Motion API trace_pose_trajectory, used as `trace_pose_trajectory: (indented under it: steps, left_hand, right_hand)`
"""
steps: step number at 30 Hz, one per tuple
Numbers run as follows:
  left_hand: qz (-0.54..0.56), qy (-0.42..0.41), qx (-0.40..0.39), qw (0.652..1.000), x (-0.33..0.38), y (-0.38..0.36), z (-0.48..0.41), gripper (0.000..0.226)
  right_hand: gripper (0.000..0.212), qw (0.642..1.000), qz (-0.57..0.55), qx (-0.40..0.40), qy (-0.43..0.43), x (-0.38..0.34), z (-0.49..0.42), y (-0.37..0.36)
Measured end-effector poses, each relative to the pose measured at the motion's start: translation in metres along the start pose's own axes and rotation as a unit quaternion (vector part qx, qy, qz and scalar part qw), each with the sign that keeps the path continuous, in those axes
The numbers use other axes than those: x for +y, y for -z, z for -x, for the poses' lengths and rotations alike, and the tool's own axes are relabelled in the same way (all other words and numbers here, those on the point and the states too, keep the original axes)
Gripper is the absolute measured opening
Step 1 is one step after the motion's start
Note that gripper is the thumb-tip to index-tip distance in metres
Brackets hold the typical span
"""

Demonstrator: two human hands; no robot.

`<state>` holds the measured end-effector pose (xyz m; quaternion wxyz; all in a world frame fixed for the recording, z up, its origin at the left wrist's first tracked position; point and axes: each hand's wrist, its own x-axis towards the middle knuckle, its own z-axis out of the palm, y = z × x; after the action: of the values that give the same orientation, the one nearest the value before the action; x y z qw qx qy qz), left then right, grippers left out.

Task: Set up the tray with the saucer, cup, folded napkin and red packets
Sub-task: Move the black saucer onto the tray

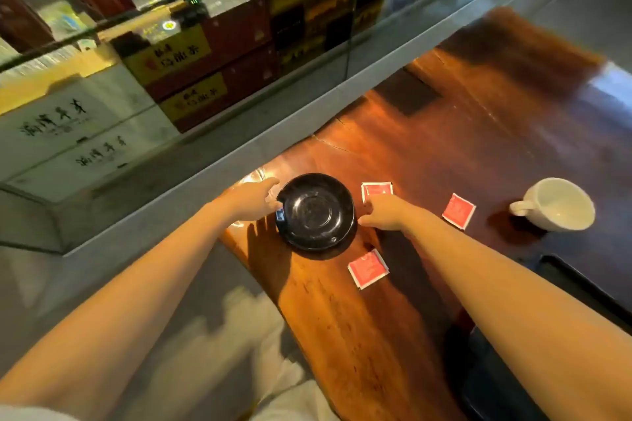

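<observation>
From the head camera we are looking down at a reddish wooden table (393,335) with both bare arms reaching forward. Our left hand (251,200) is resting against the left rim of the black saucer (314,212), its fingers touching the edge and partly curled, though we cannot tell whether they are truly gripping it. Our right hand (384,214) is lying at the saucer's right rim, fingers bent toward it; its grasp is likewise unclear to us. The saucer is sitting flat on the table near the left edge.

Three red packets are lying on the wood around the saucer: the far packet (377,190) is sitting just beyond our right hand, partly covered by the fingers; the right packet (458,211) is lying between our right wrist and the white cup (555,205); the near packet (368,269) is lying just below the saucer, between our two forearms. The cup is standing well apart to the right, handle pointing left. A dark tray (588,287) is showing only partly at the right edge, behind our right forearm. Behind the table, a glass cabinet (205,79) is showing stacked boxes.
</observation>
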<state>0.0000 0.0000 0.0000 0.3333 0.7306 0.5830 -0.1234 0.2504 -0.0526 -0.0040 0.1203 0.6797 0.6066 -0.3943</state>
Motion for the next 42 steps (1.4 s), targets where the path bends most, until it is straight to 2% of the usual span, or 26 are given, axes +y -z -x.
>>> trace_pose_trajectory:
  steps: [7,11,14,18,25,33,37,42]
  left_hand:
    - [0.064,-0.007,0.016,0.998,-0.003,-0.02,-0.015,0.066]
    - [0.203,-0.028,0.062,0.977,0.005,-0.03,-0.01,0.051]
    - [0.275,0.001,0.062,0.959,0.008,-0.036,-0.009,0.05]
    - [0.295,0.034,0.048,0.954,0.011,-0.037,-0.011,0.061]
    - [0.303,0.0,0.046,0.952,0.064,-0.033,-0.002,0.06]
    - [0.317,-0.119,0.004,0.941,0.161,-0.061,0.014,0.064]
    - [0.292,-0.172,-0.013,0.941,0.219,-0.092,0.028,0.06]
    - [0.251,-0.203,-0.049,0.945,0.294,-0.14,0.042,0.07]
  right_hand:
    - [0.04,0.995,-0.085,0.044,-0.016,-0.015,-0.027,-0.021]
    - [0.035,0.982,-0.172,0.074,-0.035,-0.019,-0.033,-0.03]
    - [0.036,0.97,-0.227,0.074,-0.04,-0.018,-0.034,-0.033]
    - [0.037,0.962,-0.255,0.09,-0.041,-0.012,-0.027,-0.034]
    - [0.039,0.94,-0.305,0.129,-0.081,0.025,0.007,-0.026]
    - [0.039,0.887,-0.398,0.205,-0.111,0.114,0.087,-0.022]
    - [0.039,0.842,-0.472,0.224,-0.135,0.17,0.141,-0.032]
    - [0.049,0.785,-0.54,0.258,-0.16,0.239,0.214,-0.05]
